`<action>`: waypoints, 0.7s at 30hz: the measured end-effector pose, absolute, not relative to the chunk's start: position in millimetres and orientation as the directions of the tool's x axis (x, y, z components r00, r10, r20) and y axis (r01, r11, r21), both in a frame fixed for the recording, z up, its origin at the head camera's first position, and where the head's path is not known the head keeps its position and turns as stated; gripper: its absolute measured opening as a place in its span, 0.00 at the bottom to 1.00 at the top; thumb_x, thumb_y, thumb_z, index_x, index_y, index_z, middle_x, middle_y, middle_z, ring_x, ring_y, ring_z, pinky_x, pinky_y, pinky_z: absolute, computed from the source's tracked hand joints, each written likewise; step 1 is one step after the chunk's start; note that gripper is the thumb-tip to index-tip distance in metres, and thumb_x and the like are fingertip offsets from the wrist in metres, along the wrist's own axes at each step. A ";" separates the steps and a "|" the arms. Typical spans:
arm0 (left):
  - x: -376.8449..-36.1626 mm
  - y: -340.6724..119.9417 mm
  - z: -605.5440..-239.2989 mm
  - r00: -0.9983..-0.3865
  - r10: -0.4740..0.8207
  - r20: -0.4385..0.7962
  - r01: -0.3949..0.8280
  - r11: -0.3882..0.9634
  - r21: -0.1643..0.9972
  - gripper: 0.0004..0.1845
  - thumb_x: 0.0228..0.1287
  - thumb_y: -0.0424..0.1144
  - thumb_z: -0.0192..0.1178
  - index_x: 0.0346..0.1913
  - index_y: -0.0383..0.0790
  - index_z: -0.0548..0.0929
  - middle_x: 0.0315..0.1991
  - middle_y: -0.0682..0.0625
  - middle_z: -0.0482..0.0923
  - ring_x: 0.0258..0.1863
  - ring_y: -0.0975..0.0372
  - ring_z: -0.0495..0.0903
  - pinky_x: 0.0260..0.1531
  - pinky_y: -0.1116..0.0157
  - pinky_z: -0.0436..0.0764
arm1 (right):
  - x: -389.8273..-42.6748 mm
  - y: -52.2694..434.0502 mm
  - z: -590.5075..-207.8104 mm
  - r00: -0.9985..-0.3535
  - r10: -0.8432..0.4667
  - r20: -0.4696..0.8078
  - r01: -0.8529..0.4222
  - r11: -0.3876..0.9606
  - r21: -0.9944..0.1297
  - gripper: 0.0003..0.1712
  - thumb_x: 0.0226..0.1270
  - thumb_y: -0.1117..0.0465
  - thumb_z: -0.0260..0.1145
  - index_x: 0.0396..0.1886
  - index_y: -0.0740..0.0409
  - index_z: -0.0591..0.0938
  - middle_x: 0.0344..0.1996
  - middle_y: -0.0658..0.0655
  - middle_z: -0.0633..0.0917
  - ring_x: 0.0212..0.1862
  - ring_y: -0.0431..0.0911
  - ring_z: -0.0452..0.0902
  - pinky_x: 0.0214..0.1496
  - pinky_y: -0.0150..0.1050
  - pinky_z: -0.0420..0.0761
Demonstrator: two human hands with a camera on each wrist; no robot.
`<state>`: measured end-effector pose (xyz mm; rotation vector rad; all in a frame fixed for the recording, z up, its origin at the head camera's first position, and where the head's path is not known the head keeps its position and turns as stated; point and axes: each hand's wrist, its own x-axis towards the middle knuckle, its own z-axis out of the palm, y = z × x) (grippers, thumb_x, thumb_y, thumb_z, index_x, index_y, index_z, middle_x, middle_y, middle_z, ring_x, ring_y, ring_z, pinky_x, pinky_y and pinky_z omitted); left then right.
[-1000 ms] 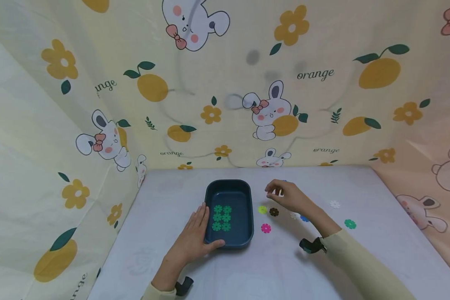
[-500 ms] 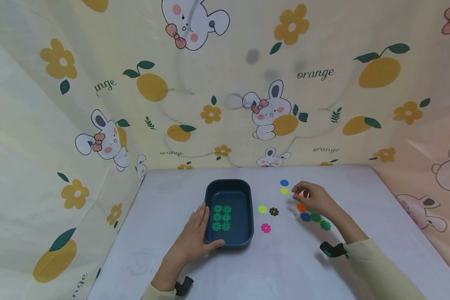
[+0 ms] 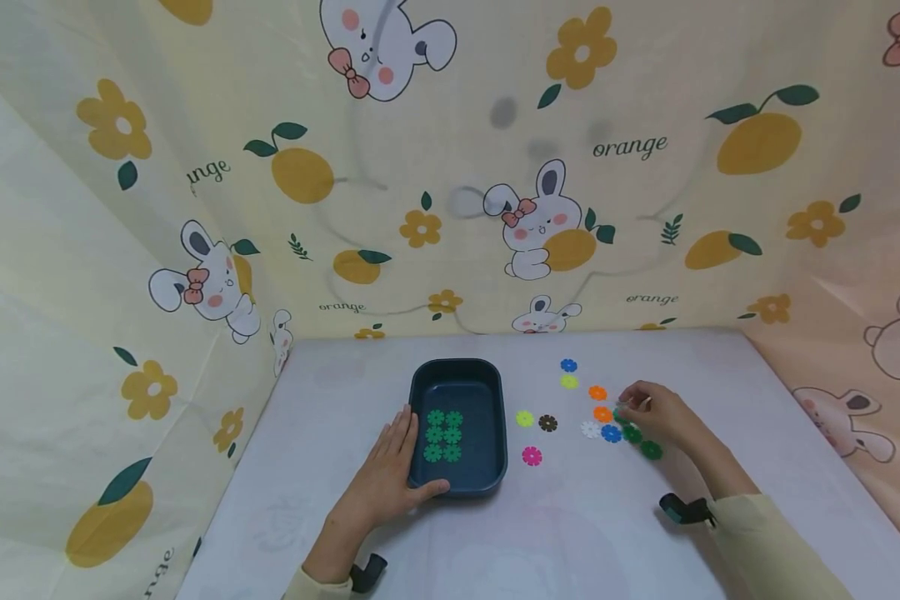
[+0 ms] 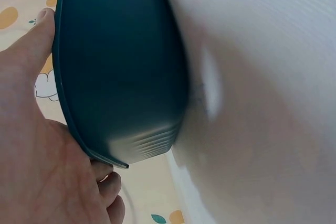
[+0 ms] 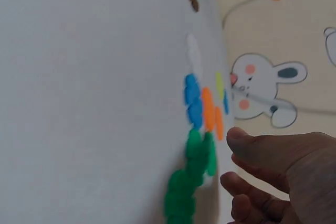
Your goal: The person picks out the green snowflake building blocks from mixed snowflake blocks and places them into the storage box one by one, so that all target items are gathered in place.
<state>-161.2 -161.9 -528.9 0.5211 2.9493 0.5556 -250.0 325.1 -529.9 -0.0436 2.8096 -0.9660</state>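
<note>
My left hand (image 3: 386, 475) rests against a dark blue rectangular tray (image 3: 487, 487), fingers straight along its left side and thumb at the front rim. Several green flower-shaped discs (image 3: 435, 435) lie in rows inside the tray. To the right, my right hand (image 3: 663, 417) hovers over loose discs, its fingertips at a green disc (image 3: 621, 414) that they partly cover. In the right wrist view the thumb (image 5: 239, 136) and fingers show no disc between them. Two more green discs (image 3: 651, 450) lie just in front of that hand.
Near the right hand lie orange discs (image 3: 597, 392), a blue disc (image 3: 611, 433) and a white disc (image 3: 591, 430). Closer to the tray are a yellow disc (image 3: 524, 419), a brown disc (image 3: 547, 423) and a pink disc (image 3: 532, 456). A printed curtain (image 3: 450, 275) encloses the white table.
My right hand has moved right, from beside the tray to the green discs, uncovering blue, yellow and orange discs. My left hand and the tray have stayed put.
</note>
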 end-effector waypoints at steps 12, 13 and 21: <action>-160.1 -161.0 -527.8 -0.938 0.344 -0.029 0.308 0.872 0.380 0.65 0.66 0.74 0.64 0.88 0.35 0.45 0.89 0.43 0.37 0.88 0.52 0.39 0.86 0.48 0.46 | -253.2 331.9 -544.8 -0.985 -0.043 -0.168 0.064 0.811 -0.581 0.18 0.72 0.56 0.76 0.50 0.66 0.83 0.43 0.65 0.81 0.45 0.57 0.74 0.44 0.44 0.81; -159.9 -161.0 -527.8 -0.938 0.345 -0.028 0.309 0.872 0.381 0.65 0.66 0.74 0.64 0.88 0.35 0.45 0.89 0.42 0.37 0.88 0.52 0.39 0.86 0.48 0.47 | -253.2 331.4 -544.8 -0.985 -0.047 -0.167 0.060 0.809 -0.584 0.18 0.72 0.57 0.76 0.50 0.66 0.83 0.44 0.65 0.81 0.46 0.58 0.74 0.45 0.45 0.81; -160.2 -161.1 -528.1 -0.939 0.343 -0.034 0.306 0.874 0.377 0.65 0.66 0.74 0.64 0.88 0.35 0.45 0.89 0.43 0.37 0.88 0.52 0.39 0.86 0.48 0.47 | -255.4 331.4 -547.6 -0.983 -0.037 -0.178 0.074 0.810 -0.581 0.21 0.71 0.57 0.77 0.52 0.68 0.81 0.45 0.67 0.80 0.47 0.59 0.74 0.49 0.50 0.82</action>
